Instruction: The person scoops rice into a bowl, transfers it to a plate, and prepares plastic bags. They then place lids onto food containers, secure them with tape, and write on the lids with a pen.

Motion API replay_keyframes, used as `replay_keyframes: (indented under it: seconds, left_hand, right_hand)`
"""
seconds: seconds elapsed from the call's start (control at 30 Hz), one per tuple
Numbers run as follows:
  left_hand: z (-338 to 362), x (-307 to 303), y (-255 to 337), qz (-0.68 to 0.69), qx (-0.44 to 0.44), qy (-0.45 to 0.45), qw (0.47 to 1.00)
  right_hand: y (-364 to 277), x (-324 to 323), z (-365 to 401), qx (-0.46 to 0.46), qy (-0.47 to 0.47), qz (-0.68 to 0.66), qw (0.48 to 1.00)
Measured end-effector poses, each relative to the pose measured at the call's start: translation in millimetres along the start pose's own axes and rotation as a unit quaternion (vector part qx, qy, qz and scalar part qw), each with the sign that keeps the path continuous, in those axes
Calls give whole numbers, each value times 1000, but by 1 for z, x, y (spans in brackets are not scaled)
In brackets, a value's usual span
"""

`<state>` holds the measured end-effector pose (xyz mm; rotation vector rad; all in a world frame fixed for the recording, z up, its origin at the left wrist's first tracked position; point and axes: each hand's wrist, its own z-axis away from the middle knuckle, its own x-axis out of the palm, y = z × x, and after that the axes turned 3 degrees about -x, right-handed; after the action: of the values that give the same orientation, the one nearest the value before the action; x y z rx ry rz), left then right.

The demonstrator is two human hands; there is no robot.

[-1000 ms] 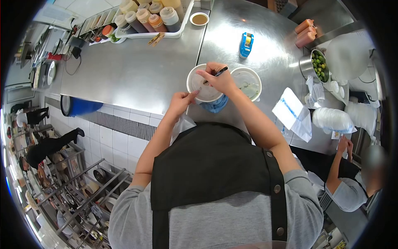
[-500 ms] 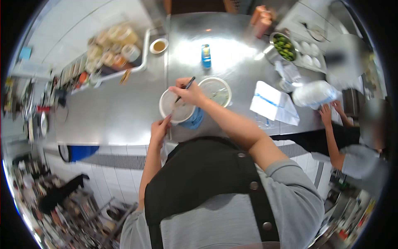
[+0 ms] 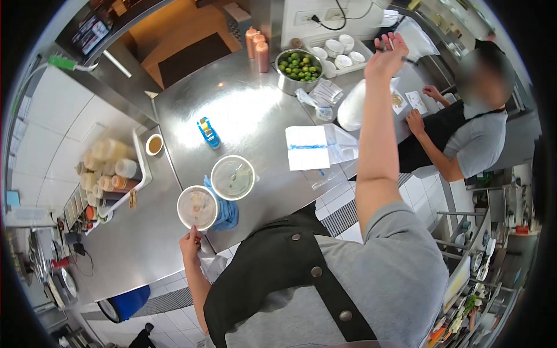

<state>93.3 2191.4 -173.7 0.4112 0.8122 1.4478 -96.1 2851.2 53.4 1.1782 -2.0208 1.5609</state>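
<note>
My left hand [image 3: 190, 245] is at the near edge of a round white-rimmed tub [image 3: 197, 207] with a translucent lid, fingers pinched at its rim. Pale food shows dimly through that lid. Touching it on the upper right is a second lidded tub [image 3: 232, 177], with something greenish inside. A crumpled blue cloth [image 3: 227, 214] lies beside the two tubs. Far to the right, my right hand [image 3: 387, 57] is raised at the end of an outstretched arm, palm up and fingers curled, with a black marker [image 3: 408, 59] across them.
A blue tape dispenser [image 3: 209, 133] lies on the steel counter [image 3: 261, 203]. White paper [image 3: 307, 148], a pot of limes [image 3: 299, 66] and orange bottles [image 3: 262, 57] stand farther right and back. A bottle tray [image 3: 141, 159] sits left. A co-worker [image 3: 458, 124] stands at the right.
My right hand has lifted off the tub lid and swung far out to the right with the marker. The view has turned right; my left hand stays at the tub's rim.
</note>
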Motion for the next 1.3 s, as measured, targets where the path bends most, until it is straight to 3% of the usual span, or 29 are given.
replay_keyframes:
  seconds: [0.03, 0.13, 0.23, 0.33, 0.43, 0.5, 0.63, 0.97, 1.07, 1.1, 1.17, 1.2, 1.27, 1.3]
  left_hand:
    - [-5, -3, -3, 2, 6, -16, 1000]
    - [-10, -5, 2, -13, -11, -1, 1000]
    - [-16, -6, -1, -22, -7, 19, 1000]
    - [-20, -5, -6, -13, -10, 44, 999]
    - [-33, -10, -20, 5, -9, 55, 998]
    - [-31, -7, -20, 24, -16, 61, 998]
    - [-29, -7, -17, 26, -26, 62, 997]
    - [-31, -6, -25, 46, -30, 68, 996]
    - [-28, -4, -23, 47, -20, 64, 997]
    - [-25, -3, -21, 15, -31, 74, 997]
    - [-10, 5, -7, -11, -40, 97, 994]
    - [2, 15, 3, -7, -38, 111, 993]
    - [15, 24, 17, 5, -28, 112, 993]
    - [5, 20, 7, 8, -11, 103, 995]
  right_hand:
    - [-5, -6, -32, 46, 55, -4, 997]
    - [15, -48, -137, 139, -72, 268, 951]
    - [14, -41, -174, 139, -175, 358, 907]
    - [29, -56, -208, 221, -268, 343, 873]
    - [46, -77, -217, 208, -262, 287, 898]
    - [23, -67, -184, 196, -230, 257, 918]
    - [24, -83, -189, 201, -282, 257, 902]
    - [10, -73, -180, 165, -250, 315, 900]
    - [-13, -53, -150, 21, -136, 421, 897]
    - [-5, -53, -147, -121, -91, 330, 932]
    - [-21, -16, -88, -223, -60, 196, 953]
    - [-60, 8, -26, -188, -75, 168, 965]
    - [-48, 20, 51, -92, -197, 61, 974]
    - [-48, 26, 106, 4, -292, 14, 956]
